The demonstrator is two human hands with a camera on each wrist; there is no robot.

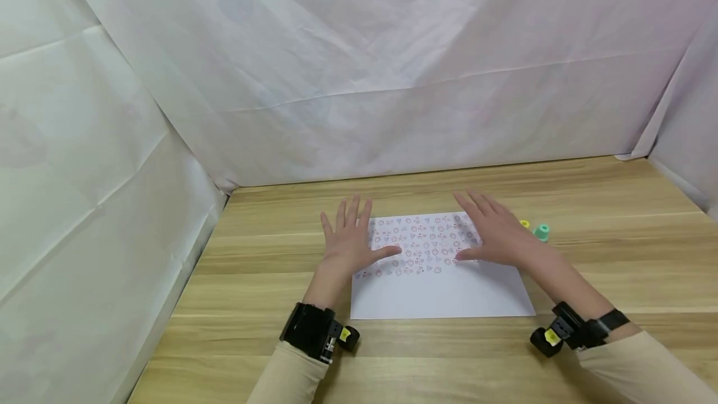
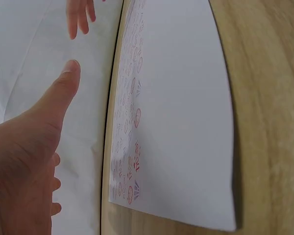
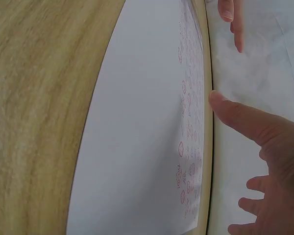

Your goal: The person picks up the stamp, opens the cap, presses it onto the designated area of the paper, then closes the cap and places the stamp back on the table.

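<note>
Both hands flat, fingers spread: left hand (image 1: pixel 349 239) at left edge of stamped paper (image 1: pixel 437 279), mid-desk (image 1: pixel 606 267); right hand (image 1: pixel 493 232) over far right. Best pressed evenly, without creasing.

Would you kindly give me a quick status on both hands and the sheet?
Left hand open, right hand open, both over the sheet. Sheet flat on table. Two small caps beside right hand.

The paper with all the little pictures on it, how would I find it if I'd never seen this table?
Look at the wooden table in front of the white draped sheets. Near its middle, between the left hand and the right hand, lies a white paper sheet. Its far half has rows of tiny red and blue stamped shapes, and its near half is blank, unlike the small green and yellow items beside it.
</note>
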